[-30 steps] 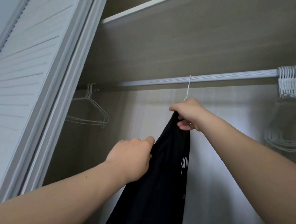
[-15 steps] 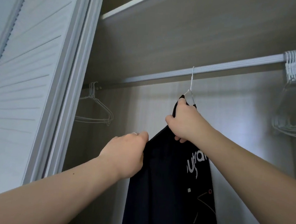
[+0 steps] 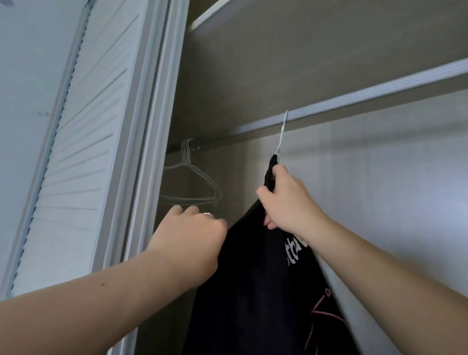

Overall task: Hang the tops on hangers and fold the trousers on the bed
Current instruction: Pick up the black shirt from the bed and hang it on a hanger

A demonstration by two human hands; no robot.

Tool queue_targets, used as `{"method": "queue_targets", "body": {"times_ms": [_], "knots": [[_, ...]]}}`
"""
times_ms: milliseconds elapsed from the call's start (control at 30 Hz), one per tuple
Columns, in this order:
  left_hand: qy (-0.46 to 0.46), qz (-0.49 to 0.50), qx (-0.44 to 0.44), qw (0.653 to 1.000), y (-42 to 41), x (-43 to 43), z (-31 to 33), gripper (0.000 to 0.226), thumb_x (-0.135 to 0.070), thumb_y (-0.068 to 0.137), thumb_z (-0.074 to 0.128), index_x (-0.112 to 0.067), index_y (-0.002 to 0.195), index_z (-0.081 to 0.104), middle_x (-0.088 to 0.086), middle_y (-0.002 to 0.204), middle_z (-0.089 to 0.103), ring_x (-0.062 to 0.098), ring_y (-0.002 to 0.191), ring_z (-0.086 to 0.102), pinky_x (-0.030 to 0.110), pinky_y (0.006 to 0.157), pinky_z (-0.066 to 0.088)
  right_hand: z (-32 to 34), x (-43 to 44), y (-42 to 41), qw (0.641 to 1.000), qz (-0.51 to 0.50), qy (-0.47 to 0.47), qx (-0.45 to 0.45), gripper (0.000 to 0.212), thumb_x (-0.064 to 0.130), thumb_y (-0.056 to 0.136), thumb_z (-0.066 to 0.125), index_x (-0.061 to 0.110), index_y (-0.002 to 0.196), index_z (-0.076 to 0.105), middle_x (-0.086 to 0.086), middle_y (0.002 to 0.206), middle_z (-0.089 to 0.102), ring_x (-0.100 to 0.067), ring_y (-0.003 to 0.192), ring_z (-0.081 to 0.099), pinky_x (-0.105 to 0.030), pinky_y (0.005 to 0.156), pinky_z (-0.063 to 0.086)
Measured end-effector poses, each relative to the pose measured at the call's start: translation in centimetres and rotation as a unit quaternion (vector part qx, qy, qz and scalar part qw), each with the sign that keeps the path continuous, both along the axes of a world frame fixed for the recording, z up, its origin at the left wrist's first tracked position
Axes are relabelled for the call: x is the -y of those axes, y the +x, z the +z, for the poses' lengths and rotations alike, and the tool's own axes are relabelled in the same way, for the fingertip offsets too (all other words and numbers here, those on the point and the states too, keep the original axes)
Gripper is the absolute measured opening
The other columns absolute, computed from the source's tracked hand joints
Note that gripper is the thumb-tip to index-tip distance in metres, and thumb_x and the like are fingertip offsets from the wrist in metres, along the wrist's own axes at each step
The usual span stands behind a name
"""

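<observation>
A black top [image 3: 258, 295] with white lettering and pink lines hangs on a white wire hanger [image 3: 281, 133], whose hook is over the wardrobe rail [image 3: 371, 92]. My right hand [image 3: 286, 200] grips the top at its neck, just under the hook. My left hand [image 3: 192, 238] pinches the top's left shoulder edge, lower and to the left. The hanger's body is hidden inside the fabric.
Several bare wire hangers [image 3: 191, 180] hang at the rail's far left end. A white louvred door [image 3: 86, 139] stands open on the left. A shelf [image 3: 293, 29] runs above the rail. The wardrobe's back wall [image 3: 407, 175] lies behind the top.
The top has slid left along the rail with both hands on it. The bunch of hangers at the right has gone out of view. My right hand now sits lower on the neck.
</observation>
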State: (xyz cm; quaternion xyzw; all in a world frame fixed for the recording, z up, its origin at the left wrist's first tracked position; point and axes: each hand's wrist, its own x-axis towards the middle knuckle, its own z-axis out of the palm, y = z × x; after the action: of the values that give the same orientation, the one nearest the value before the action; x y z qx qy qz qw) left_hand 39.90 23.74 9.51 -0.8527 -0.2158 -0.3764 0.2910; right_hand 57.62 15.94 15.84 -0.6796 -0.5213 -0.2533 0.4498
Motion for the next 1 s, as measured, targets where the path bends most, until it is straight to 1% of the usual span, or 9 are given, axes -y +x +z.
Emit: {"method": "queue_targets", "body": {"times_ms": [200,367,467,533,633,700,767,900,1000], "knots": [[0.064,0.155,-0.08,0.983,0.4,-1.5,0.3,0.012,-0.025,0.096,0.051,-0.019,0.106,0.056,0.003,0.111,0.064,0.03,0.107,0.049,0.043,0.078,0.021,-0.6,-8.4,2.2,0.999,0.037,0.016,0.017,0.019,0.045,0.091,0.046,0.03,0.099,0.036,-0.004,0.08,0.063,-0.022,0.059,0.067,-0.036,0.052,0.052],[0.088,0.24,-0.137,0.957,2.2,-2.9,1.0,0.009,-0.023,0.097,0.054,-0.017,0.103,0.056,0.007,0.109,0.063,0.032,0.108,0.046,0.044,0.079,0.02,-0.9,-14.8,3.4,0.995,0.097,0.023,0.004,0.017,0.042,0.096,0.05,0.03,0.102,0.038,0.005,0.083,0.054,-0.012,0.068,0.055,-0.03,0.052,0.04],[0.067,0.296,-0.167,0.938,3.9,-4.2,2.2,0.016,-0.023,0.097,0.057,-0.019,0.087,0.044,0.007,0.092,0.058,0.034,0.112,0.045,0.047,0.085,0.026,-0.1,-18.3,3.5,0.989,0.148,0.017,-0.002,0.016,0.035,0.097,0.052,0.028,0.107,0.042,0.008,0.085,0.05,-0.017,0.073,0.055,-0.03,0.054,0.039],[0.042,0.339,-0.189,0.921,5.1,-5.3,3.2,0.017,-0.025,0.097,0.058,-0.017,0.087,0.047,0.007,0.079,0.047,0.037,0.116,0.046,0.051,0.097,0.028,0.6,-20.5,3.4,0.986,0.164,0.007,-0.008,0.025,0.032,0.098,0.053,0.021,0.119,0.047,0.0,0.096,0.056,-0.023,0.083,0.056,-0.03,0.056,0.042],[0.017,0.4,-0.21,0.892,6.5,-7.3,4.2,0.011,-0.028,0.097,0.057,-0.017,0.101,0.056,0.007,0.083,0.049,0.036,0.117,0.049,0.051,0.103,0.028,1.2,-23.5,3.2,0.981,0.19,-0.011,-0.043,0.045,0.031,0.099,0.054,0.016,0.14,0.043,-0.013,0.125,0.059,-0.024,0.084,0.062,-0.028,0.057,0.049],[-0.006,0.431,-0.219,0.875,7.0,-8.6,4.7,0.017,-0.028,0.098,0.054,-0.018,0.111,0.056,0.007,0.092,0.053,0.034,0.118,0.05,0.05,0.105,0.03,1.4,-25.1,2.9,0.973,0.222,-0.018,-0.063,0.048,0.031,0.1,0.055,0.015,0.143,0.043,-0.014,0.133,0.058,-0.022,0.088,0.063,-0.018,0.048,0.042],[-0.019,0.458,-0.22,0.861,7.1,-9.8,5.1,0.025,-0.028,0.099,0.05,-0.017,0.121,0.056,0.006,0.113,0.059,0.032,0.119,0.052,0.05,0.106,0.031,1.6,-26.6,2.5,0.966,0.245,-0.022,-0.074,0.043,0.033,0.1,0.056,0.015,0.137,0.047,-0.013,0.132,0.059,-0.02,0.089,0.061,-0.018,0.047,0.041],[-0.04,0.483,-0.216,0.848,7.0,-11.5,5.4,0.016,-0.027,0.099,0.044,-0.015,0.091,0.05,0.006,0.1,0.059,0.028,0.106,0.056,0.049,0.102,0.036,1.9,-28.5,1.7,0.962,0.262,-0.016,-0.077,0.034,0.038,0.099,0.057,0.015,0.124,0.053,-0.01,0.117,0.064,-0.014,0.073,0.061,-0.025,0.047,0.05],[-0.031,0.483,-0.222,0.847,6.9,-11.7,5.2,0.021,-0.025,0.101,0.042,-0.018,0.113,0.058,0.006,0.113,0.061,0.029,0.108,0.057,0.05,0.101,0.036,1.7,-28.7,1.3,0.964,0.257,0.01,-0.066,0.048,0.042,0.098,0.059,0.014,0.136,0.049,-0.011,0.122,0.063,-0.015,0.077,0.058,-0.022,0.049,0.048]]}}
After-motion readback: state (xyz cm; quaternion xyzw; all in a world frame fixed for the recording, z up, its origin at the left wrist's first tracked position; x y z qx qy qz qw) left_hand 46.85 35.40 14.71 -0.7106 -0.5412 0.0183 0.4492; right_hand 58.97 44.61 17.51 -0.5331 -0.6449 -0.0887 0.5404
